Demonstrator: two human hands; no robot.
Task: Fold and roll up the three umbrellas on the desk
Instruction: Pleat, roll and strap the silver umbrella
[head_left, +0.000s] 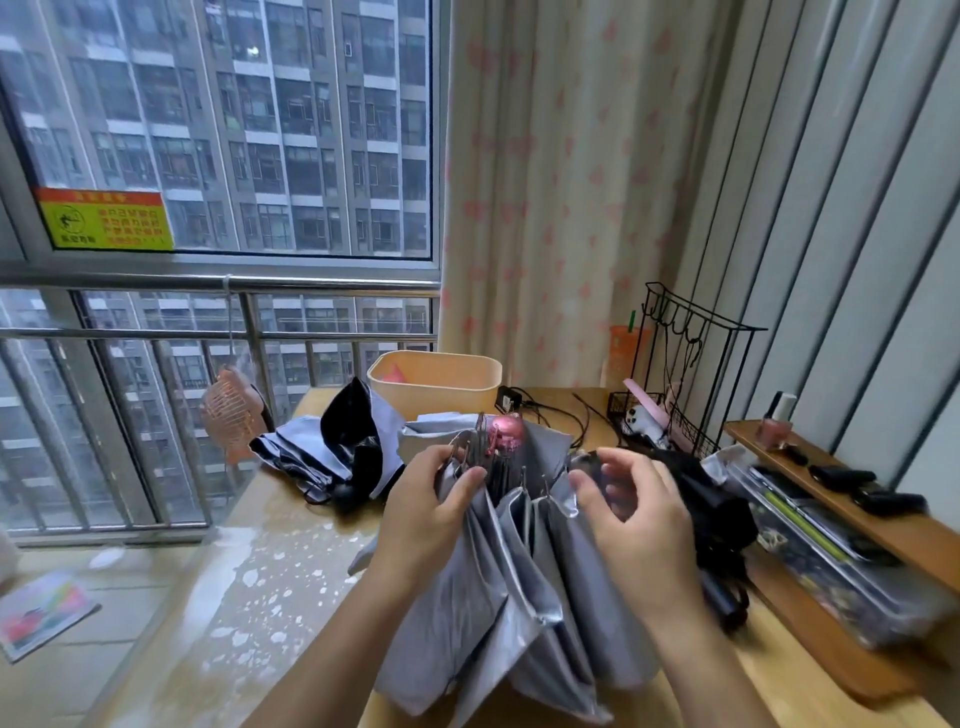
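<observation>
A silver-grey umbrella (524, 587) with a pink handle (506, 430) stands collapsed in front of me, its folds hanging loose and its rib tips pointing up. My left hand (434, 512) grips the folds on its left side, thumb pressed on the fabric. My right hand (631, 512) curls round the folds on its right side. A second umbrella (332, 452), light blue with a black lining, lies crumpled on the desk at the back left. A black umbrella (719, 512) lies behind my right hand, partly hidden.
The wooden desk (270, 566) has a glossy cover. A peach tub (436, 382) stands at the back. A black wire rack (685, 374), cables and a raised wooden shelf (852, 525) with small items fill the right side. Window railing runs along the left.
</observation>
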